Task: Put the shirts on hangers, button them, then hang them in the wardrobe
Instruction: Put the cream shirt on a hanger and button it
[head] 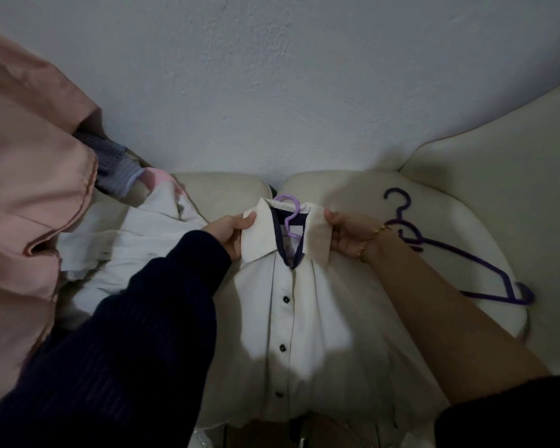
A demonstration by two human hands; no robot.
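Both hands on the white shirt [307,318], at the collar [259,236]. My left hand [230,232] pinches the left collar flap, thumb on top, fingers curled under. My right hand [346,237] pinches the right flap the same way. Flaps pulled apart, navy inner band showing.

Shirt is on a lilac hanger [288,215]: the hook sticks up out of the neck opening, between the two hands. Body of the shirt spreads down toward me over the cream sofa [466,176]. Three dark buttons [285,299] visible down the placket, which looks closed there. Top button at the neck: cannot tell.

Right of the shirt, two dark purple hangers [450,263] lie on the sofa seat, overlapping, near my right wrist but not touching it. Gold bracelet [380,229] on that wrist; dark sleeve [143,318] on the left arm.

Left of the shirt, a heap of white garments [136,240] on the sofa, just beside my left forearm. Pink fabric [23,189] fills the far left edge. Plain white wall [272,76] behind the sofa.
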